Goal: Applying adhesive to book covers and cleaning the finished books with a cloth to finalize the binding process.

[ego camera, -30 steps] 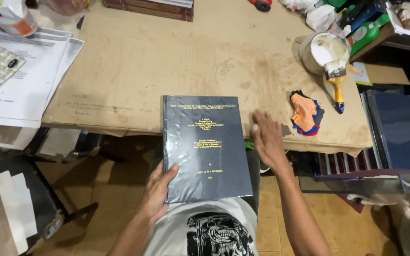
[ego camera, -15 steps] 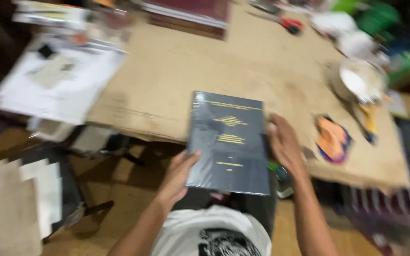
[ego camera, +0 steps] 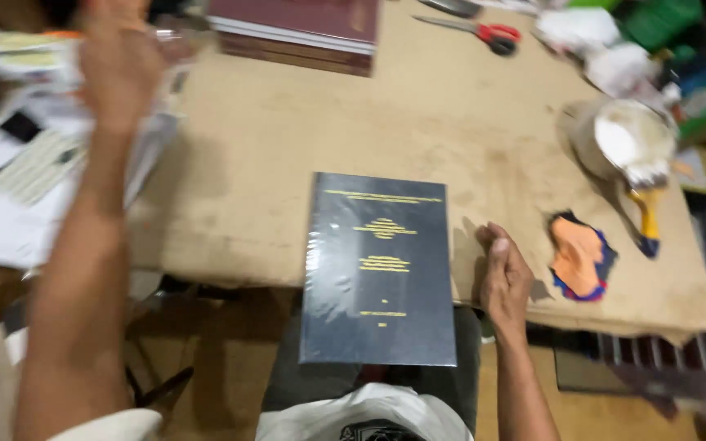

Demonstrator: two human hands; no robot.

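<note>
Dark book (ego camera: 379, 269) lies flat, cover up, gold lettering on it, wrapped in clear glossy film. Its far half rests on the table (ego camera: 288, 163); the near half overhangs the edge above my lap.

My right hand (ego camera: 504, 278) sits just right of the book, at the table's edge. Fingers loosely curled, holding nothing; I cannot tell whether it touches the book's side.

My left hand (ego camera: 120, 61) is raised high at the far left, blurred, well apart from the book. Fingers look spread; nothing visible in the grip, though the blur makes that uncertain. Beneath it, white papers (ego camera: 42, 171) at the table's left end.

Far edge: a stack of maroon books (ego camera: 296, 28), red-handled scissors (ego camera: 488, 33). Right side: a pot of white paste (ego camera: 623, 139) with a yellow-handled brush (ego camera: 647, 212) resting in it; an orange rag (ego camera: 582, 255) lies near my right hand.
</note>
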